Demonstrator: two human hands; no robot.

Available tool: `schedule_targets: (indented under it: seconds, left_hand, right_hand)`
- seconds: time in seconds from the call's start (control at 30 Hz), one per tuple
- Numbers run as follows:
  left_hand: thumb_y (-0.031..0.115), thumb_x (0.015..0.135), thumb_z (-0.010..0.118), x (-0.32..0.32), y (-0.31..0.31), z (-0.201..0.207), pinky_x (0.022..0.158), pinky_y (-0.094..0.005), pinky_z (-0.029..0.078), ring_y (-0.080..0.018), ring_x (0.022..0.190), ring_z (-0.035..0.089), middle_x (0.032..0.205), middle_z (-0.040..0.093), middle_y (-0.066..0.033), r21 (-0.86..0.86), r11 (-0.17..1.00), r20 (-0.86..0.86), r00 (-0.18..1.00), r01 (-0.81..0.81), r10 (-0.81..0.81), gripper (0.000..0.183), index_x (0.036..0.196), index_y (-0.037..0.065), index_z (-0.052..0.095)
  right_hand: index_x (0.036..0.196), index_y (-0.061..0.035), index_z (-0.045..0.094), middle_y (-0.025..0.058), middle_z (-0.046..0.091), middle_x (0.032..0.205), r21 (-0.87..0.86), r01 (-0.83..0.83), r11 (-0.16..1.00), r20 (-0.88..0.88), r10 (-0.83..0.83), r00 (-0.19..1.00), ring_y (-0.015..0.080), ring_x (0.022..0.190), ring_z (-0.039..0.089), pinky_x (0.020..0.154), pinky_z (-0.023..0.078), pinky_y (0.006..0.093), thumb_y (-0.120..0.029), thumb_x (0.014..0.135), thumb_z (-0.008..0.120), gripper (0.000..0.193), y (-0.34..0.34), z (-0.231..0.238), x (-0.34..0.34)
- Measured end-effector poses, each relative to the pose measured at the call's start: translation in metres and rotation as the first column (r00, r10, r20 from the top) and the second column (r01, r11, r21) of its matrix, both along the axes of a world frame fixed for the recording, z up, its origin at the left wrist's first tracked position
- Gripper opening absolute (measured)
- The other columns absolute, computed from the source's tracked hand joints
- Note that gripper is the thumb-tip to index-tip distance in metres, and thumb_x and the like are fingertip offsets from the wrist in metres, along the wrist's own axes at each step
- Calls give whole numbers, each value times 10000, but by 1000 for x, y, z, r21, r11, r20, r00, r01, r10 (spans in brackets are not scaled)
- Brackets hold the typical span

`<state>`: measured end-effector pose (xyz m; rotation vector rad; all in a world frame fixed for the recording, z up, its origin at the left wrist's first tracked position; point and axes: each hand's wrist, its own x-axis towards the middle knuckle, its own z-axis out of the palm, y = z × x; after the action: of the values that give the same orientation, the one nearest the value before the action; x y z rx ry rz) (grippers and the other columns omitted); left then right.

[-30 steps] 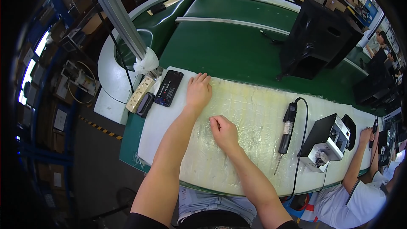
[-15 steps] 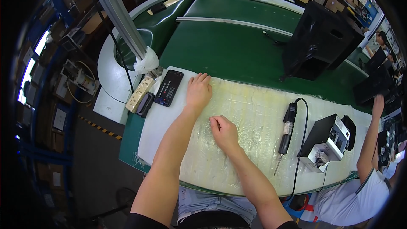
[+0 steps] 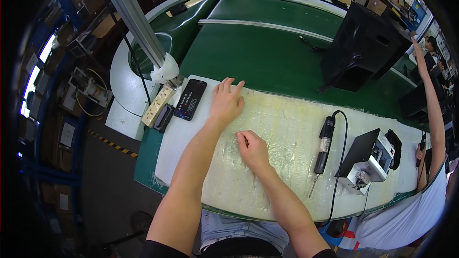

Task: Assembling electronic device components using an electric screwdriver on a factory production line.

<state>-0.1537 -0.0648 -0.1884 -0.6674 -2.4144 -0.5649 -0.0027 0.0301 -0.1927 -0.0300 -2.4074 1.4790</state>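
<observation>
My left hand (image 3: 226, 100) lies palm down near the far edge of the padded, plastic-wrapped mat (image 3: 282, 157), its fingers spread and nothing in it. Closer to me, my right hand (image 3: 253, 149) rests on the mat in a loose fist, with no object showing in it. A black phone-like device with its screen lit (image 3: 191, 99) lies to the left of my left hand. Right of my fist is a black electric screwdriver (image 3: 324, 145) with a cable, its bit toward me. Beyond it stands a black and silver screw feeder (image 3: 367, 162).
A large black speaker cabinet (image 3: 361, 48) stands on the green conveyor belt (image 3: 258, 52). At left are a power strip (image 3: 158, 106) and a metal post (image 3: 131, 16). A co-worker's arm (image 3: 432, 100) reaches toward the cabinet; their other hand grips a black tool (image 3: 421, 149).
My left hand's fingers have spread wider, and the hand has shifted slightly right. My right hand stays put. The co-worker's arm has reached farther up toward the cabinet, which has moved slightly right.
</observation>
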Motion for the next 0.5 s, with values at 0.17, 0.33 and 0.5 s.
schedule_targets:
  seconds: [0.17, 0.33, 0.5]
  left_hand:
    - [171, 820, 604, -2, -4, -4, 989, -456, 389, -319, 1123, 518, 1140, 575, -158, -43, 996, 120, 990, 75, -69, 338, 1151, 115, 650]
    - [177, 827, 602, -4, -3, -5, 969, -451, 399, -312, 1103, 525, 1121, 579, -150, -49, 996, 136, 988, 81, -74, 333, 1146, 97, 651]
    - [181, 836, 594, -6, -3, -6, 963, -449, 402, -305, 1097, 527, 1120, 582, -144, -77, 994, 140, 988, 74, -63, 337, 1154, 82, 649]
  right_hand:
    - [936, -32, 665, 128, 668, 865, 4, -2, 1000, -11, 2, 1000, 284, 697, 636, 637, 500, 344, -180, 916, 600, 163, -1, -1, 0]
    - [937, -35, 666, 127, 671, 879, -4, -2, 1000, -7, 2, 1000, 293, 714, 639, 648, 503, 349, -190, 919, 595, 172, 0, -2, 0]
    - [926, -37, 660, 129, 667, 879, -6, -4, 1000, -3, 4, 1000, 317, 729, 639, 654, 507, 369, -173, 907, 601, 150, -1, 1, 0]
